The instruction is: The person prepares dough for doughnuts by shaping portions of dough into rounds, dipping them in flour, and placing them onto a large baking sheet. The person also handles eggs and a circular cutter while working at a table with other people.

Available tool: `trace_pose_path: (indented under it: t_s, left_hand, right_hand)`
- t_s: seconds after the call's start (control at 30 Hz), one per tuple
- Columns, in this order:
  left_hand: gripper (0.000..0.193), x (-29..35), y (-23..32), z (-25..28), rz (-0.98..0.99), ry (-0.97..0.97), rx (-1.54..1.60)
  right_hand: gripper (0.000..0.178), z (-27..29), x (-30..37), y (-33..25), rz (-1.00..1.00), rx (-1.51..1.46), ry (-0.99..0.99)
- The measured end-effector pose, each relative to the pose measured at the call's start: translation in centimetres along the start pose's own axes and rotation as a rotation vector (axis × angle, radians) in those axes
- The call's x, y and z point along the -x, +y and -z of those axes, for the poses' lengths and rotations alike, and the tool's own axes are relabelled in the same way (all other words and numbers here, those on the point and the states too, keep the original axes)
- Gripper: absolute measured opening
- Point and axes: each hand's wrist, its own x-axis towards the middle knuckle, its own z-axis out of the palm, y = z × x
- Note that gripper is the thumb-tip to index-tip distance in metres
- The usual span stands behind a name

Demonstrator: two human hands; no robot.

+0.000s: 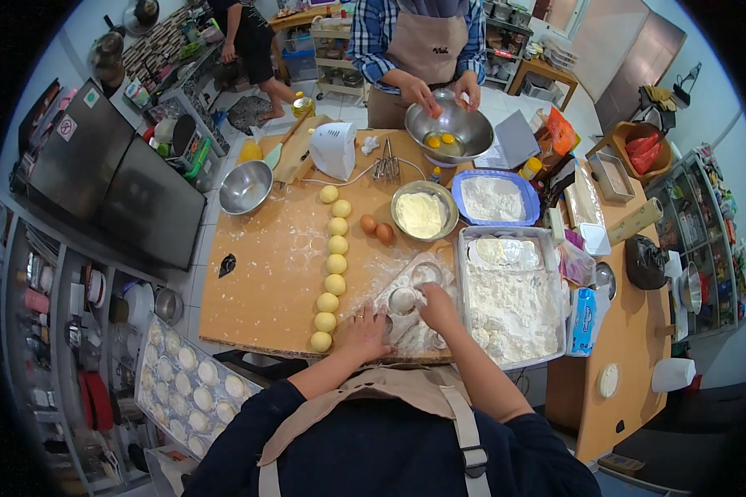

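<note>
My left hand lies on the left edge of a flour-dusted sheet, fingers spread; a pale round edge shows by its fingertips. On the same sheet my right hand has its fingers curled in at the right side of a round, pale, floured disc. Whether the fingers pinch something is too small to make out. Just beyond it is another round shape, ring-like at its rim. A line of yellow dough balls runs away from me to the left of the sheet.
Right of the sheet stands a tray of flour with discs in it. Eggs, a bowl of pale yellow mix and a blue flour tub lie beyond. Opposite, a person holds eggshell over a steel bowl. A disc-filled tray is lower left.
</note>
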Motion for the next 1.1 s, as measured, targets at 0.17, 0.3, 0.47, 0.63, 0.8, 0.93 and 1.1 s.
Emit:
trace_pose_path:
  t_s: [0.17, 0.3, 0.47, 0.63, 0.8, 0.93, 1.1]
  left_hand:
    - [0.103, 0.4, 0.2, 1.3, 0.027, 0.006, 0.083]
    - [0.101, -0.3, 0.3, 1.9, 0.004, -0.019, 0.053]
    - [0.102, -0.7, -0.4, 0.4, -0.009, 0.062, 0.092]
    - [0.100, 0.1, 0.1, 2.3, 0.007, -0.011, 0.108]
    - [0.096, 0.0, -0.2, 1.7, -0.001, -0.006, 0.079]
    - [0.098, -0.3, -0.1, 2.0, 0.010, -0.070, 0.109]
    - [0.097, -0.6, -0.6, 0.3, 0.011, 0.003, 0.105]
  right_hand:
    - [0.029, 3.2, 5.6, -1.0, -0.072, 0.534, -0.348]
    - [0.027, 2.4, 7.6, 0.5, -0.047, 0.504, -0.239]
    - [0.020, 2.4, 6.5, 1.1, -0.086, 0.380, -0.233]
    - [0.021, 2.6, 2.3, -1.1, 0.077, 0.320, -0.122]
    - [0.025, 1.6, -1.3, -3.8, 0.151, 0.386, -0.154]
    - [0.026, 0.9, -2.3, -4.0, 0.101, 0.436, -0.254]
    - [0.025, 0.2, -2.5, -4.2, 0.188, 0.453, -0.299]
